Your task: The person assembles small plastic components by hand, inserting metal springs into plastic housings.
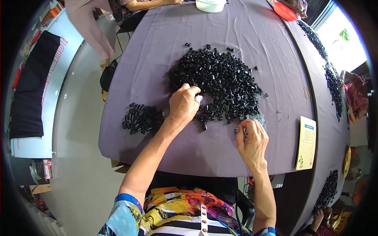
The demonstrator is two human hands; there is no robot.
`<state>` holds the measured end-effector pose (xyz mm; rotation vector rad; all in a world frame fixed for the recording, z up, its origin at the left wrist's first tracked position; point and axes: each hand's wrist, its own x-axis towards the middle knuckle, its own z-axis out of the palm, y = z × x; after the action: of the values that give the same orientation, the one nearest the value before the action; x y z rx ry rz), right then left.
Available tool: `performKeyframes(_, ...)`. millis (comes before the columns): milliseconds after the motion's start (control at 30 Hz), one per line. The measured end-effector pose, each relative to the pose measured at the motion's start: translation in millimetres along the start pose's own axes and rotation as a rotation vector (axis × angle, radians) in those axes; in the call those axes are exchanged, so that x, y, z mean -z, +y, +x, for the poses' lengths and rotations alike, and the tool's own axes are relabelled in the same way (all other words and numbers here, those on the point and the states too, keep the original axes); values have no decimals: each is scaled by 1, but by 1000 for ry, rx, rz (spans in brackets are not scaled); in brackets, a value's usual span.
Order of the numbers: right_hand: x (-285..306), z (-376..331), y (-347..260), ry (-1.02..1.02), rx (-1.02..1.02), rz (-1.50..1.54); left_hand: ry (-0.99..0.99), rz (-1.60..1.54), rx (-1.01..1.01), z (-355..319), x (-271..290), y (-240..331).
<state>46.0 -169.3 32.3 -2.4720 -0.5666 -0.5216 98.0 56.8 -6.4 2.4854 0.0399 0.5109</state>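
Observation:
A big heap of small black plastic parts [218, 80] lies in the middle of the table under a grey-purple cloth [252, 35]. My left hand [183, 105] rests at the heap's near left edge, fingers curled, with a small white piece at the fingertips. My right hand [252, 139] is at the heap's near right edge, fingers pinched on a small part beside a patch of clear grey pieces [258, 118]. A smaller pile of black parts [141, 118] lies left of my left hand.
A yellow card [307, 141] lies at the table's right edge. A white bowl [210, 5] and a red dish [284, 11] stand at the far side, where another person's arm [145, 4] rests. More black parts [332, 84] line a second table on the right.

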Motion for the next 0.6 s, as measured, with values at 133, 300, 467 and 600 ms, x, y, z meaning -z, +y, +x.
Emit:
performKeyframes(133,-4,-11,-13,-14,63,162,-54,15,-42,1,0,0)
performKeyframes(300,-22,-31,-26,-61,32,330,-130,-64,-87,-8,5,1)
performKeyframes(467,-30,-40,-24,-89,-48,378,-52,-218,-44,-15,11,0)
performKeyframes(600,-32,-42,-23,-84,-40,384,-79,-320,86,-16,13,-14)
